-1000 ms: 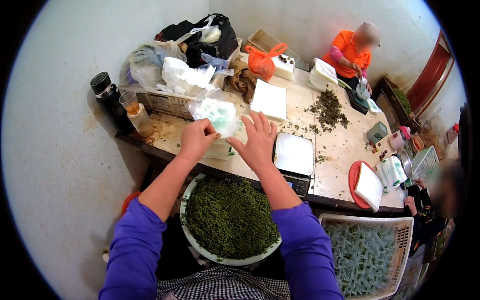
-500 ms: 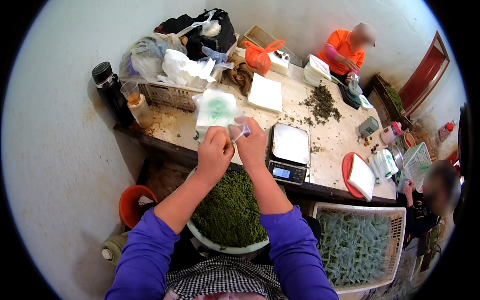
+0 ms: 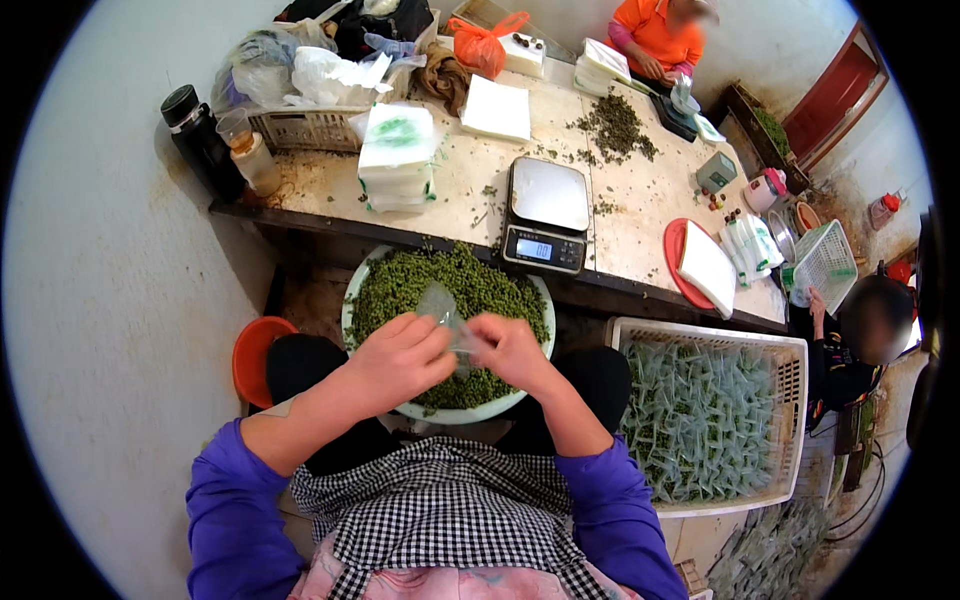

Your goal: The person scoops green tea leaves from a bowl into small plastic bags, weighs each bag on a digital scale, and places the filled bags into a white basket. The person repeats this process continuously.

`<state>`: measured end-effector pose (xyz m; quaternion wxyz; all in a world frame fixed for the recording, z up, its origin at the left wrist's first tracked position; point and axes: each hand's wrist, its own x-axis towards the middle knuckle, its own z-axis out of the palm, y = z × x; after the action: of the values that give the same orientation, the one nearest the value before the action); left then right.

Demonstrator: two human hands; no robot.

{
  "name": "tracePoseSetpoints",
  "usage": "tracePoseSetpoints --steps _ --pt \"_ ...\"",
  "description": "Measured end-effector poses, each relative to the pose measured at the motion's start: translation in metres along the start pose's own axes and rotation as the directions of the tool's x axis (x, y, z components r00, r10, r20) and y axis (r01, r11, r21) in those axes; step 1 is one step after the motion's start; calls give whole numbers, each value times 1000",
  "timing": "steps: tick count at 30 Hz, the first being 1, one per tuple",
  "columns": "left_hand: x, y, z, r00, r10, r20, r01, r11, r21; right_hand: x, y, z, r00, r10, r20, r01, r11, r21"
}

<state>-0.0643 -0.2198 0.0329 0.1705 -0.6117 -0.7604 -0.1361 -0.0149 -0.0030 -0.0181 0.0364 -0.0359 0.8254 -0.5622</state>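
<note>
Hands meet at centre frame, directly above a white basin (image 3: 350, 300) heaped with small green pellets (image 3: 470, 285). Left hand (image 3: 400, 360) and right hand (image 3: 512, 350) both pinch one small clear plastic pouch (image 3: 440, 305); each grip is closed on an edge of the pouch, fingers curled inward.

Pouch position: between the two hands, rising toward the upper left of the contact point. Its long axis runs from the fingertips up and slightly leftward, free end pointing at the table (image 3: 640, 235) edge. Neither hand is clearly nearer; the pouch body leans a little toward the left hand. Whether its mouth is open cannot be determined.

Surrounding items:
- Digital scale (image 3: 545, 215), on the table just above the basin, right of centre.
- Stack of flat pouches (image 3: 397, 160), upper left of the scale.
- White slotted crate (image 3: 790, 350) filled with packed green pouches (image 3: 700, 420), at the right of the frame, beside the right forearm.
- Orange bucket (image 3: 250, 355), left of the basin.
- Person in orange (image 3: 660, 35), top of frame, at the far end of the table.
</note>
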Motion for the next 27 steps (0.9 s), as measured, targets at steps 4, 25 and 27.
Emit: tracePoseSetpoints --steps 4,25,27 --pt "-23 6 4 982 -151 -113 138 983 -117 -21 31 -7 997 -63 -55 71 985 159" --pt "-11 -12 38 490 -804 -336 497 575 -650 21 76 27 910 -369 -190 139 702 -698" --pt "-8 -13 38 464 -833 -301 501 527 -687 32 79 21 921 -340 -190 112 698 -707"
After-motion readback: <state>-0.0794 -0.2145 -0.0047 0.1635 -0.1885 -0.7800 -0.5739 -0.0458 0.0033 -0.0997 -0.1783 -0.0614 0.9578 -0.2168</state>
